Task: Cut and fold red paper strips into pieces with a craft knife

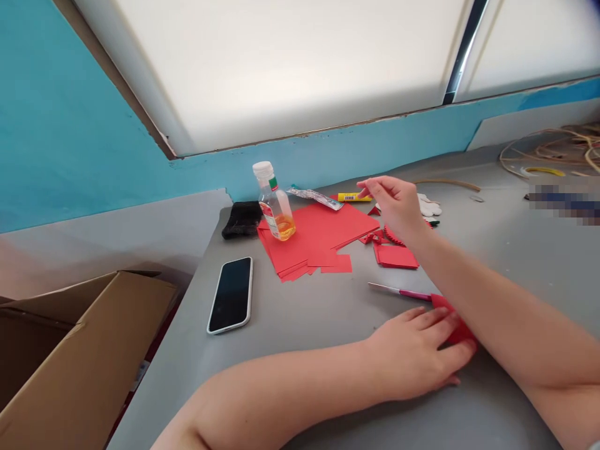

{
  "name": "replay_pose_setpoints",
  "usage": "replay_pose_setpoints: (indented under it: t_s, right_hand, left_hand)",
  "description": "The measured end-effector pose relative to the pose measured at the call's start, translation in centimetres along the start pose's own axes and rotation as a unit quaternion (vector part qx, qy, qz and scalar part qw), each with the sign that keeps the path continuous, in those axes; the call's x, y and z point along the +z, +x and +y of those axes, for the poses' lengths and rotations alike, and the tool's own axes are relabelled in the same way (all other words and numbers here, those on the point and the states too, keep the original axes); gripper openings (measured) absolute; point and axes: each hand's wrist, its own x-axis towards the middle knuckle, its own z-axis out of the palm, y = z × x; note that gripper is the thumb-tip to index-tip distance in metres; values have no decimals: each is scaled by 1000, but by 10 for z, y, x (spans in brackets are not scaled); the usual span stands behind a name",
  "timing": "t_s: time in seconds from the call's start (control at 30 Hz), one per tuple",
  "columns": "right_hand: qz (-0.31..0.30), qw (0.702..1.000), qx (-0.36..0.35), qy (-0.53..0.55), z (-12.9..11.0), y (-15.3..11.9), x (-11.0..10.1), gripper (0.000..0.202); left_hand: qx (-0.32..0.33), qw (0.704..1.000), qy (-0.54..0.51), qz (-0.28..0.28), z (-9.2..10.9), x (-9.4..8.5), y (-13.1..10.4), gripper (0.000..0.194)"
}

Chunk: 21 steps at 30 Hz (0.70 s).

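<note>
My left hand (417, 353) lies with its fingers stretched over a red paper piece (454, 322) on the table, partly hidden under the hand and my right forearm. Beside it, a slim tool with a silver blade and pink handle (415, 294) points left, its rear end covered by the paper. My right hand (396, 203) is raised above the small red pieces, thumb and fingers pinched together; anything between them is too small to make out. Just behind those fingertips is a yellow glue stick (351, 197). Below the right hand sits a small stack of red paper rectangles (396, 256).
A bottle with amber liquid (284, 225) stands on stacked red paper sheets (328, 228). A phone (230, 295) lies at left, with a black pouch (241, 220) behind it. A cardboard box (89, 350) is beside the table (281, 319). Coiled strands (557, 150) occupy the far right.
</note>
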Motion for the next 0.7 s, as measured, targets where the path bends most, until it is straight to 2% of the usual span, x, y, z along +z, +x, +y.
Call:
replay_pose_setpoints:
  t_s: [0.07,0.13,0.23,0.33,0.4,0.47,0.57,0.63,0.7]
  right_hand:
    - [19,1000,13,4,-11,2,-14,36]
    - [0,1000,14,-26,-18,-2,-32,35]
    - [-117,986,38,-116,-12,-22,-64,35]
    - [-244,944,69,-213,9,-57,-102,35]
    - [-307,911,112,-250,25,-82,-127,35]
    - [-344,892,151,-251,36,-105,-145,34]
    - [-373,887,154,-225,43,-130,-154,35]
    - [-359,896,118,-234,43,-140,-150,31]
    - [-346,900,61,-259,44,-145,-144,29]
  left_hand:
    - [-16,999,7,-29,-3,8,8,46]
    - [-17,999,8,-46,-10,11,14,39]
    - [9,998,36,-51,-15,13,19,30]
    - [40,996,58,-46,-11,9,19,29]
    - [41,997,56,-19,-12,-2,16,33]
    - [1,998,53,30,-21,-19,12,37]
    - [-121,987,42,99,-49,-40,11,39]
    - [-198,975,-5,102,-72,-41,14,39]
    - [-208,975,-15,81,-93,-32,18,35]
